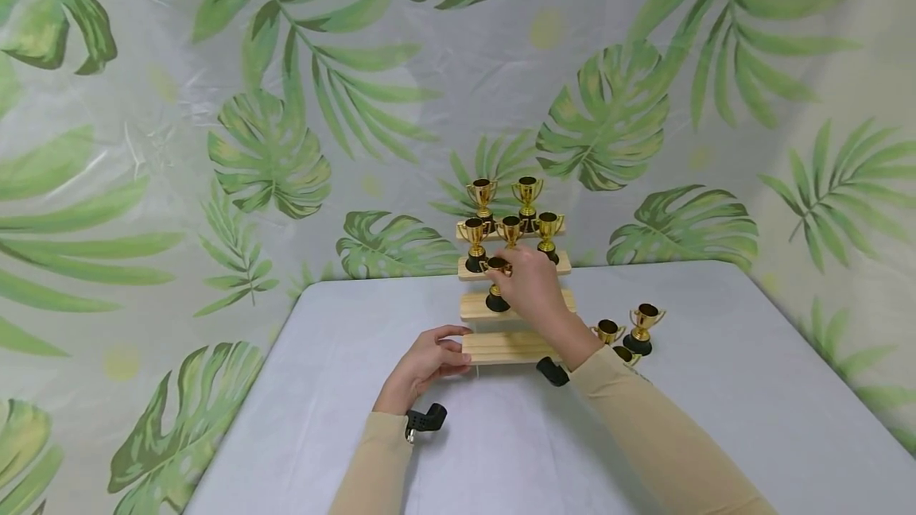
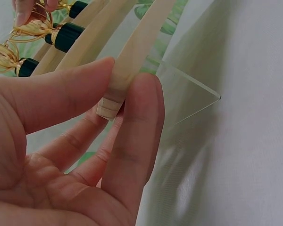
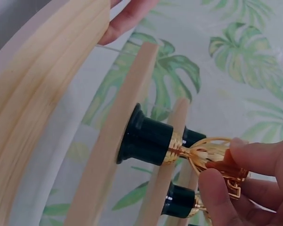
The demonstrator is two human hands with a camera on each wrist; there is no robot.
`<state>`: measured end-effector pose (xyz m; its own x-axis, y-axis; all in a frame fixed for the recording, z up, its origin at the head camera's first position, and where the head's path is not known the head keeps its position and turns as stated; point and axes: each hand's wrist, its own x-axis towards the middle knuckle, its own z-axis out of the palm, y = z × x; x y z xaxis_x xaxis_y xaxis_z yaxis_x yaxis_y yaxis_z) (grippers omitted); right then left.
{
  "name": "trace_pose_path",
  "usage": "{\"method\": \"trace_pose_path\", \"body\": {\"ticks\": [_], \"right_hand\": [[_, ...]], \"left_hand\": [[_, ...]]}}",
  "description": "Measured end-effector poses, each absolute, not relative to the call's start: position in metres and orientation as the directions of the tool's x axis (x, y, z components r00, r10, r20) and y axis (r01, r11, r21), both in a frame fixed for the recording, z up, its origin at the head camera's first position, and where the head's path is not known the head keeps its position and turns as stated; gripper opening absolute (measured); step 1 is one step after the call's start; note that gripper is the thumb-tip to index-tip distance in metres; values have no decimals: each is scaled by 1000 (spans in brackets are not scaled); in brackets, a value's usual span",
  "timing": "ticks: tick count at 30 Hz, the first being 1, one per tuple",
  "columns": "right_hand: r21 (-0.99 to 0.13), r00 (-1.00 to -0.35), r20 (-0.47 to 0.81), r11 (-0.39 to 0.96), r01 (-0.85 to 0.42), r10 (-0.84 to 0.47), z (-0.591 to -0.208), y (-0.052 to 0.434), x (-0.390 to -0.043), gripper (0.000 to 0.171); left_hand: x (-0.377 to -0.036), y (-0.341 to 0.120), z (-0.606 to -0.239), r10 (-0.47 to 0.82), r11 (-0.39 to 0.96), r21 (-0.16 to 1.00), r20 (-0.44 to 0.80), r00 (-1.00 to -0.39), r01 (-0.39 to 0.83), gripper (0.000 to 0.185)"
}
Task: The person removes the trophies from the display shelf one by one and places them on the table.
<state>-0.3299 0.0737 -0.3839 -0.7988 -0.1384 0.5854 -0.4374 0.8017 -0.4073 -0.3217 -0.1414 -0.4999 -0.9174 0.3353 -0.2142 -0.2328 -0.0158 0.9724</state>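
Head view: my left hand [image 1: 428, 362] pinches the stand's bottom step [image 1: 501, 346] steady while my right hand [image 1: 529, 286] grips a trophy [image 1: 496, 286], base on the second step.

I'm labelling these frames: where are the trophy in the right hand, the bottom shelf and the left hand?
trophy [image 3: 148, 141], right wrist view, black base
bottom shelf [image 1: 501, 346], head view, wooden top
left hand [image 1: 425, 364], head view, back of hand
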Motion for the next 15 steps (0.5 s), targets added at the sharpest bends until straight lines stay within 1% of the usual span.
{"method": "trace_pose_path", "body": {"ticks": [7, 15], "right_hand": [[-420, -815, 564, 806, -418, -129, -379, 73, -325, 35], [-408, -800, 582, 801, -438, -142, -372, 77, -319, 33]], "left_hand": [[-322, -141, -500, 338, -19, 970, -221, -915, -242, 54], [-322, -143, -499, 347, -22, 971, -218, -912, -240, 54]]}}
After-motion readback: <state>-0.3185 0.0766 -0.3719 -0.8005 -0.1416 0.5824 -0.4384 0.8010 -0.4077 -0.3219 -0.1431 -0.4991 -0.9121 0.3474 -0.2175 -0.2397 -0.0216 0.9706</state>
